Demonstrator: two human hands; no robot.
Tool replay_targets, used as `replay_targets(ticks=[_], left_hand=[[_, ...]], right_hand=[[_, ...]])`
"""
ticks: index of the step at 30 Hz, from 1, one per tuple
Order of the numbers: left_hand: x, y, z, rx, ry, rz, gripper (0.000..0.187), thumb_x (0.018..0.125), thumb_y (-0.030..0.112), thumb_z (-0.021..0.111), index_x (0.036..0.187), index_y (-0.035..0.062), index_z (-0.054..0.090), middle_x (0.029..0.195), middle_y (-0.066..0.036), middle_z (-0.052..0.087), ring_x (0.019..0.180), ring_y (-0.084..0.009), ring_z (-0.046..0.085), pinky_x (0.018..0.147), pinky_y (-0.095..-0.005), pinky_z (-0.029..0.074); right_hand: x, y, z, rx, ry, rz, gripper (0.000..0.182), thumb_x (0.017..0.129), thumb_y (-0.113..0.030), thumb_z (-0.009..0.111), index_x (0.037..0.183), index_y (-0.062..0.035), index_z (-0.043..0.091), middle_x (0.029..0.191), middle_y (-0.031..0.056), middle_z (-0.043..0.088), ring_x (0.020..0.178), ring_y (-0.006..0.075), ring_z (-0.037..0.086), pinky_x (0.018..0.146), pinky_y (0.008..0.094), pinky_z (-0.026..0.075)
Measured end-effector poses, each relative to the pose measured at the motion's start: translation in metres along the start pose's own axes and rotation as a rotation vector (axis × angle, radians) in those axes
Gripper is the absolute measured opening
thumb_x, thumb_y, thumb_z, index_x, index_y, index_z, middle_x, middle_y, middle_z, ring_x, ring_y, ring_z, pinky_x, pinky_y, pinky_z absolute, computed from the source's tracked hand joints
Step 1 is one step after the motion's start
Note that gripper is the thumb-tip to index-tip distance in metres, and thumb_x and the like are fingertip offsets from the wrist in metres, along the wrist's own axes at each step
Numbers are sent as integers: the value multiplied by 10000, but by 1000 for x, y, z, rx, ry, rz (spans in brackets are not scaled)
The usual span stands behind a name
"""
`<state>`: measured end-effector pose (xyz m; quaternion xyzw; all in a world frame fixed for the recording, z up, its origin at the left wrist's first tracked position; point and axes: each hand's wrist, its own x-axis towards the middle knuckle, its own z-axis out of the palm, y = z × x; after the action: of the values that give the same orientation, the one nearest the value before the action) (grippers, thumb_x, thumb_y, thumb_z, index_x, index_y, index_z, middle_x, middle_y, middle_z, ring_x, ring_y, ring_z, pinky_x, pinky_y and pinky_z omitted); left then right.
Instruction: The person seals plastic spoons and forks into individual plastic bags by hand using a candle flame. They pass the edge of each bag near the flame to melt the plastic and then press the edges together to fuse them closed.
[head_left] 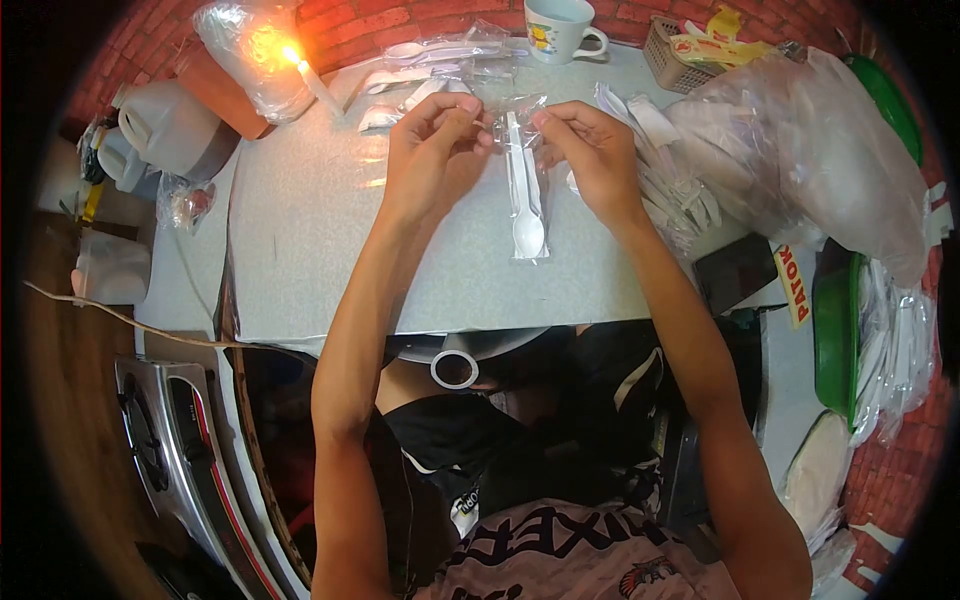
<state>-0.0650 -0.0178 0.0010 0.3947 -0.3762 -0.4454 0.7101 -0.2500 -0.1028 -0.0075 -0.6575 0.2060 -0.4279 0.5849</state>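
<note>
A clear plastic sleeve (541, 190) hangs over the table with a white plastic spoon (528, 235) inside, bowl end down, and another slim white handle beside it. My left hand (435, 145) pinches the left corner of the sleeve's top edge between thumb and fingers. At the right corner, my right hand (595, 160) grips the same edge in a similar pinch. Behind my hands lie several wrapped sets of white cutlery (445, 50). Loose white plastic cutlery (665, 180) is heaped just right of my right hand.
A lit candle (321, 88) stands at the back left, near a plastic bag (250, 60) and jugs (175, 130). Along the back are a mug (562, 35) and a basket (672, 60). Large plastic bags (800, 150), a phone (735, 272) and a green tray (836, 340) occupy the right.
</note>
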Motion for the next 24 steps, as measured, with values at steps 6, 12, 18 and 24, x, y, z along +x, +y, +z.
replay_targets(ticks=[6, 12, 18, 24], left_hand=[[3, 0, -5, 63, -12, -19, 170, 1010, 133, 618, 1088, -14, 650, 980, -112, 691, 800, -161, 656, 753, -286, 535], [-5, -1, 4, 77, 58, -72, 259, 987, 197, 638, 1166, 11, 617, 978, -121, 690, 795, -163, 657, 723, -304, 536], [-7, 7, 12, 215, 185, 1, 367, 972, 158, 655, 1292, 18, 541, 986, -120, 696, 783, -147, 639, 692, -292, 517], [-2, 0, 5, 94, 47, 100, 429, 903, -1, 713, 1295, -3, 541, 959, -102, 724, 788, -122, 633, 676, -275, 500]], right_hand=[[0, 1, 2, 24, 6, -10, 193, 999, -150, 658, 1063, 23, 717, 886, 61, 727, 765, 87, 668, 642, 233, 552], [0, 1, 4, 27, -51, -15, 162, 1001, -114, 649, 1043, 30, 711, 879, 60, 723, 772, 89, 665, 644, 230, 553], [-1, 1, 4, -24, -77, -24, 148, 998, -96, 652, 1033, 35, 711, 874, 55, 720, 756, 89, 660, 650, 235, 547], [-3, 2, 7, -84, -142, -32, 135, 982, -77, 671, 1045, 33, 715, 867, 49, 718, 705, 80, 650, 631, 224, 524]])
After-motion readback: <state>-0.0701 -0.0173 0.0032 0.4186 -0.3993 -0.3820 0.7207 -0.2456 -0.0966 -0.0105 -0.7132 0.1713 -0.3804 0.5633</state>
